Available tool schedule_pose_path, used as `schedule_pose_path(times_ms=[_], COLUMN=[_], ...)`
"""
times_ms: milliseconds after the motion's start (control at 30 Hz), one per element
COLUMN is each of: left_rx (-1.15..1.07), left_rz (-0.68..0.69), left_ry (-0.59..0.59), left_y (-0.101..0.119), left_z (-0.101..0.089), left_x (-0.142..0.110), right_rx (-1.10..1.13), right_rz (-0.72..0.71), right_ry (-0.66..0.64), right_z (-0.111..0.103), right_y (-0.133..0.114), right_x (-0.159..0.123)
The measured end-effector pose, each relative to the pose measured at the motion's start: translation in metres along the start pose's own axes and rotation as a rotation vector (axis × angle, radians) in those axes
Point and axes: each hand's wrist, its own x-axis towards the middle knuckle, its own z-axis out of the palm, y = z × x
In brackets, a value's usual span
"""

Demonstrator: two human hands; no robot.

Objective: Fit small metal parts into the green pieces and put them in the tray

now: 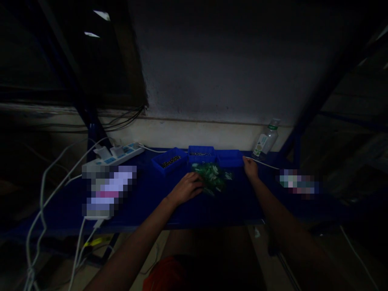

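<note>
In the dim head view, a heap of small green, see-through pieces (212, 176) lies on the blue table; their exact kind is too blurred to tell. At the heap's left edge rests my left hand (188, 188), palm down, fingers slightly bent and apart, touching the pieces. My right hand (250, 167) is closed at the right end of a blue plastic bin (230, 158), thumb and fingers pinching its rim. Beside that bin stands a middle blue bin (201, 153) with thin metallic parts. The left blue bin (162, 163), turned at an angle, holds small brassy metal parts.
A clear plastic bottle (266, 139) stands by the wall at right. Left are a white power strip (130, 151) with plugs, a blurred-out phone (112, 194) and white cables (42, 194). Another pixelated device (298, 182) lies right. Blue frame posts (95, 131) flank the table.
</note>
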Motion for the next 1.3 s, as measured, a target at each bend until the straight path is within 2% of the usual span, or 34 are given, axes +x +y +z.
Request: schedule_pose_path(times_ms=[133,267,300,400,467,533,667,733,867,1033,1167,1300], left_rx=[0.044,0.015,-0.014,-0.154,-0.272,-0.377,-0.516,-0.575,-0.673,-0.723,-0.734,-0.737], left_rz=[-0.038,-0.055,-0.066,-0.129,-0.203,-0.307,-0.53,-0.593,-0.599,-0.622,-0.626,-0.585], left_ry=[0.037,0.053,0.056,0.075,0.102,0.134,0.145,0.129,0.1,0.103,0.107,0.108], left_y=[0.003,0.001,0.001,0.003,0.008,0.014,0.025,0.028,0.031,0.032,0.033,0.034], left_z=[-0.001,0.0,0.0,-0.003,-0.004,-0.003,0.006,0.01,0.012,0.01,0.01,0.008], left_x=[0.0,0.001,0.001,0.001,0.0,-0.004,-0.015,-0.02,-0.025,-0.024,-0.022,-0.021], right_rx=[-0.137,-0.183,-0.18,-0.106,-0.036,0.009,0.037,0.013,0.004,0.126,0.109,0.114], right_rz=[-0.027,-0.227,-0.285,-0.437,-0.44,-0.416,-0.396,-0.411,-0.415,-0.331,-0.322,-0.342], right_ry=[-0.023,-0.064,-0.115,-0.416,-0.618,-0.701,-0.654,-0.614,-0.6,-0.794,-0.712,-0.682], right_z=[-0.003,-0.005,-0.005,-0.005,-0.004,-0.003,-0.001,-0.002,-0.007,-0.004,0.004,0.004], right_y=[-0.01,-0.032,-0.039,-0.059,-0.068,-0.073,-0.076,-0.078,-0.083,-0.088,-0.085,-0.084], right_x=[-0.004,-0.038,-0.052,-0.099,-0.126,-0.145,-0.152,-0.15,-0.154,-0.165,-0.166,-0.167])
